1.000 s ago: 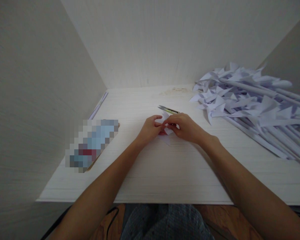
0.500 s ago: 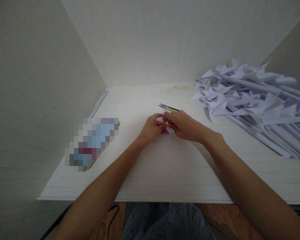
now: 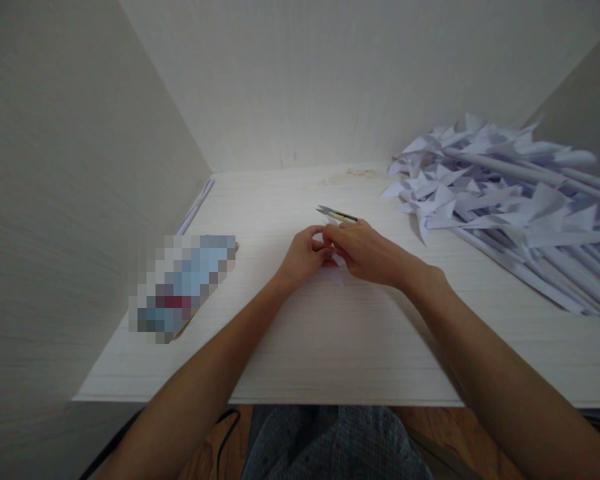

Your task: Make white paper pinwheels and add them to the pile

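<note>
My left hand (image 3: 301, 256) is closed, its thumb and fingers curled round a small piece of folded white paper (image 3: 336, 275). Against the same paper my right hand (image 3: 361, 248) is closed too, its fingertips touching those of the left. Most of the paper is hidden by the fingers; pale points of it stick out below and above them. Just beyond the right knuckles lies a pair of thread snips (image 3: 339, 214), blades pointing left. Its near end disappears behind the right hand, and I cannot tell whether the hand touches it.
A heap of white paper pinwheels (image 3: 443, 200) on rolled paper sticks (image 3: 520, 270) covers the right of the white table (image 3: 340, 360). A blurred-out flat object (image 3: 195, 280) lies at left, near thin paper rolls (image 3: 195, 208). Panels rise at the back and sides.
My right fingers have shifted very slightly left and down over the paper. The snips, the heap and the objects at left stay where they were.
</note>
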The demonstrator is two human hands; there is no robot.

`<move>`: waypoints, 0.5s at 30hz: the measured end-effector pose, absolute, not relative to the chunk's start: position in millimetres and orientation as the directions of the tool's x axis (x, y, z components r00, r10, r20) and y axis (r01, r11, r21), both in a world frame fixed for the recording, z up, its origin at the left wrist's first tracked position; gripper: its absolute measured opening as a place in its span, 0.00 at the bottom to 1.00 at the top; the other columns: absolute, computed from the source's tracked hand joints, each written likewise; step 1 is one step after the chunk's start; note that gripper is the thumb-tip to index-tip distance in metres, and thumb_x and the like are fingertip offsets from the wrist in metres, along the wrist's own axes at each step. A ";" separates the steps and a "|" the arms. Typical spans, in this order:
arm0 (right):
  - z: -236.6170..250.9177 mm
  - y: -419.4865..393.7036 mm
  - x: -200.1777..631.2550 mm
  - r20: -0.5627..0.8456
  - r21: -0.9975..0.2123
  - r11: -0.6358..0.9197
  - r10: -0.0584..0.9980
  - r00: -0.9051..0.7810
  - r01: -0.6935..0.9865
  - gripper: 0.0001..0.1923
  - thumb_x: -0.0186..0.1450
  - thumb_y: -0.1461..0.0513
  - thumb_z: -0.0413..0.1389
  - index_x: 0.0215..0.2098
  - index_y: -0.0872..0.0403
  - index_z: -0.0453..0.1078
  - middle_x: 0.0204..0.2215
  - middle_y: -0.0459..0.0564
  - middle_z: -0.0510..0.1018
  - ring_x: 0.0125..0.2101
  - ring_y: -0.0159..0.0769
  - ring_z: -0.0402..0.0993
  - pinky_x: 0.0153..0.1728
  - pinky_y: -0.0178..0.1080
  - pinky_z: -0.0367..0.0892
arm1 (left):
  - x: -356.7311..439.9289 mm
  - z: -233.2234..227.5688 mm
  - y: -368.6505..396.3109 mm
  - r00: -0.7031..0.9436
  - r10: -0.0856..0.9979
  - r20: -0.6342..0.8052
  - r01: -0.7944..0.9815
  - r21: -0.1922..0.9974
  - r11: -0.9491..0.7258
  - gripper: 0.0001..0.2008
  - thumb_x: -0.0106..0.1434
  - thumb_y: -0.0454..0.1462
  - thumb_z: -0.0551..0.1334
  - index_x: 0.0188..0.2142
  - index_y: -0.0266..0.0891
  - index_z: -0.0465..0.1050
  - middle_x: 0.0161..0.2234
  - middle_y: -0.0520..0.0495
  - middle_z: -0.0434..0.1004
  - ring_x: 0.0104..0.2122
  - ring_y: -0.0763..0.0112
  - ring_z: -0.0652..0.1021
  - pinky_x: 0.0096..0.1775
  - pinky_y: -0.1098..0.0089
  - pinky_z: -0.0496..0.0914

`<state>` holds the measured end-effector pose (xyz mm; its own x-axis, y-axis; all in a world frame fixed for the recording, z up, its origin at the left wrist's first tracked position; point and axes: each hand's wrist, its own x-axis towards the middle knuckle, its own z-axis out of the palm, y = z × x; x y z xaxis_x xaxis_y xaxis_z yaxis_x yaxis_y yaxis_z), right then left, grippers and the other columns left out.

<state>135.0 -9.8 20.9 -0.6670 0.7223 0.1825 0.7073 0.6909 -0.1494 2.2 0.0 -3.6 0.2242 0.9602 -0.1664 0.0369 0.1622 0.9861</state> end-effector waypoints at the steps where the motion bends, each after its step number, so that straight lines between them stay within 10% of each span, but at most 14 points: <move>1: 20.6 -9.0 135.7 0.185 -0.157 0.692 0.721 -0.667 0.705 0.11 0.56 0.75 0.46 0.34 0.57 0.62 0.30 0.54 0.73 0.32 0.36 0.66 0.33 0.38 0.53 | 2.4 -3.6 0.0 0.226 0.960 -0.167 0.035 0.986 0.164 0.14 0.50 0.18 0.55 0.34 0.32 0.64 0.14 0.58 0.69 0.15 0.81 0.71 0.23 0.78 0.68; 15: 19.9 -3.7 145.2 0.234 -0.350 0.688 0.721 -0.652 0.635 0.10 0.55 0.74 0.47 0.31 0.55 0.61 0.22 0.45 0.66 0.23 0.30 0.58 0.27 0.34 0.50 | 3.2 -4.9 -1.0 0.220 0.959 -0.179 0.051 0.984 0.172 0.20 0.52 0.20 0.57 0.45 0.28 0.62 0.17 0.54 0.72 0.16 0.78 0.72 0.24 0.76 0.69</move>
<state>145.2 -3.7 19.9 -0.6525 0.7209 0.2335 0.6354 0.6884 -0.3499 3.2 -1.0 -4.9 0.2205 0.9588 -0.1789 0.0508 0.1719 0.9838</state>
